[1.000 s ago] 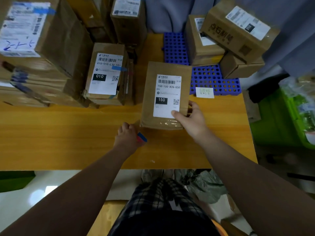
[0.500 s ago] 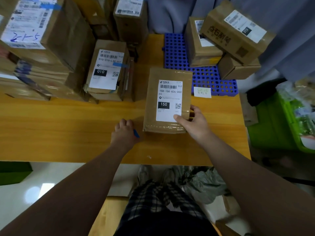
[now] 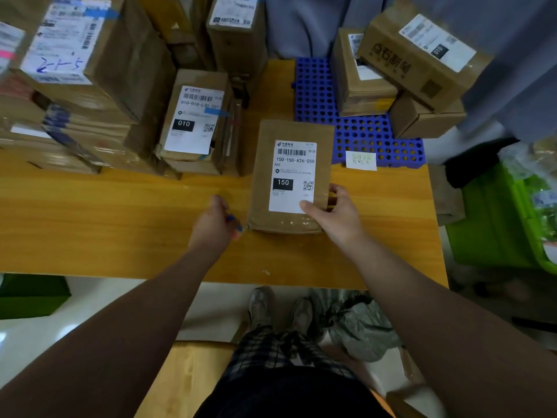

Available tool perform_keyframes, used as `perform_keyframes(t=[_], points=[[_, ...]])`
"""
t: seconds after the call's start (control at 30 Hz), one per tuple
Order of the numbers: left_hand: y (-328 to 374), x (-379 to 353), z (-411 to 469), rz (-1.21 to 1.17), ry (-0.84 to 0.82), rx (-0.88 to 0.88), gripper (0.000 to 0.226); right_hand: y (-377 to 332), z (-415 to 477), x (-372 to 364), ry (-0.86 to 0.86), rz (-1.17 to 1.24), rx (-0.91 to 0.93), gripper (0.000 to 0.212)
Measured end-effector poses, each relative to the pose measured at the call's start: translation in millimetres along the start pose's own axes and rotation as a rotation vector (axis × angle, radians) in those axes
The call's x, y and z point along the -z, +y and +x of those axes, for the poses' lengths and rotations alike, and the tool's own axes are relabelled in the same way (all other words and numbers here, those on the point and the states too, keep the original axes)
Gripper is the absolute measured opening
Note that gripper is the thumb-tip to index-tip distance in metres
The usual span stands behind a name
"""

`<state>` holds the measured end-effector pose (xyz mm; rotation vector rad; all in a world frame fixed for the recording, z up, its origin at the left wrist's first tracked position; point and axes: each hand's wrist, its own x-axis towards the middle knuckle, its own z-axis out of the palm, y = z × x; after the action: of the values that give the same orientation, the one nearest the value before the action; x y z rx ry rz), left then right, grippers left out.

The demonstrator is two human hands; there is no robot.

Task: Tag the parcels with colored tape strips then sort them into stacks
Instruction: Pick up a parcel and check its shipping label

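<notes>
A brown parcel [image 3: 265,164] with a white label marked 150 lies on the yellow wooden table [image 3: 105,224], its far right corner over the blue perforated tray [image 3: 313,95]. My right hand [image 3: 334,214] grips its near right corner, thumb on the label. My left hand [image 3: 215,226] sits just left of the parcel's near edge, fingers curled around a small blue tape strip [image 3: 233,221]. A parcel marked 010 [image 3: 196,119] with a blue strip on its label stands on a stack to the left.
Tall stacks of boxes [image 3: 78,67] fill the table's left and back. Three boxes [image 3: 413,55] sit on the blue tray at the right, with a small paper note [image 3: 360,160] at its front edge. A green bin [image 3: 506,218] stands right of the table.
The 150 parcel has shifted slightly right and nearer in view as my right hand kept hold of it. My left hand with the blue strip stayed beside the parcel's near left corner.
</notes>
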<state>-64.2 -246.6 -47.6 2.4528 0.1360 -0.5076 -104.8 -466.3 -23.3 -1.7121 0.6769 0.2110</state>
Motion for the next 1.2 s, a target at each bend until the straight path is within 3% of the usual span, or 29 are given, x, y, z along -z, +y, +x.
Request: perform_keyframes(t=[0.1,0.2,0.27,0.37,0.43,0.57,0.67,0.77,0.83,1.07,1.2], points=[[17,28,-11,-0.268,0.184,-0.063,0.027,-9,-4,-3,0.070,-0.278,0.039,0.080],[47,48,-20,-0.426,0.253,-0.171,0.026,-32,-13,-8,0.249,-0.455,0.361,0.069],[70,53,-25,-0.474,0.224,-0.231,0.021,-52,-18,-12,0.165,-0.354,0.476,0.046],[95,53,-30,-0.589,0.105,-0.261,0.009,-78,-27,-19,-0.145,-0.019,0.268,0.024],[105,55,-30,-0.641,0.041,-0.250,0.007,-86,-28,-19,-0.197,0.122,0.182,0.007],[116,61,-27,-0.602,-0.014,-0.253,0.004,-94,-28,-10,-0.158,0.215,0.153,0.008],[120,66,-25,-0.432,0.182,-0.309,0.027,-101,-27,-5,-0.133,0.198,0.173,0.011],[125,71,-26,-0.122,0.368,-0.524,0.023,-107,-28,-5,-0.121,0.175,0.224,0.013],[129,72,-24,-0.030,0.316,-0.576,0.018,-111,-30,-6,-0.128,0.160,0.256,0.012],[128,76,-19,-0.232,0.184,-0.391,0.026,-109,-34,-10,-0.203,0.115,0.317,0.019],[124,77,-15,-0.184,0.158,-0.382,0.023,-109,-34,-11,-0.208,0.104,0.318,0.020]])
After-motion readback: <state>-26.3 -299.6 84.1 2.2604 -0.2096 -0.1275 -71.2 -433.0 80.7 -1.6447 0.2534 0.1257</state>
